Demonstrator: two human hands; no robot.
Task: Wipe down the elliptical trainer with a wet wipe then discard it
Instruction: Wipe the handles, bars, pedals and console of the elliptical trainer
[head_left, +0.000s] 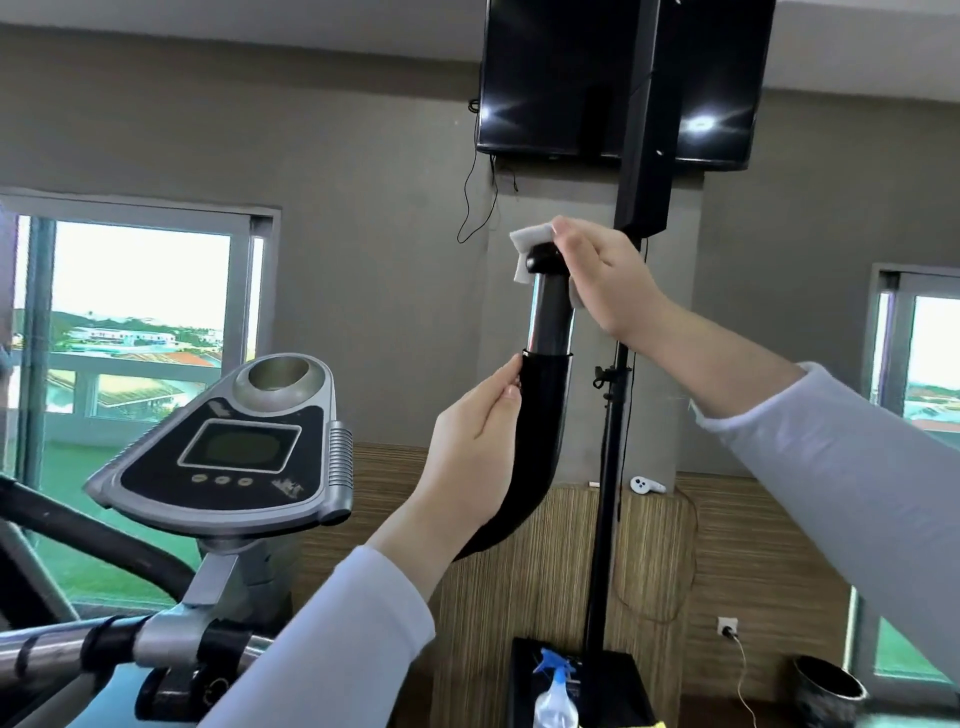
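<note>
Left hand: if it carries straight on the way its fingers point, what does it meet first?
Probably the bare metal tube just above the black sleeve that the left hand holds; past that, the wet wipe. Depth is unclear.

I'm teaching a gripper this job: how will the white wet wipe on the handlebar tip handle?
The white wet wipe likely is floppy: it drapes over the black handlebar end cap. Probably light, folding thinly under the right hand. It might slip on the shiny metal tube.
</note>
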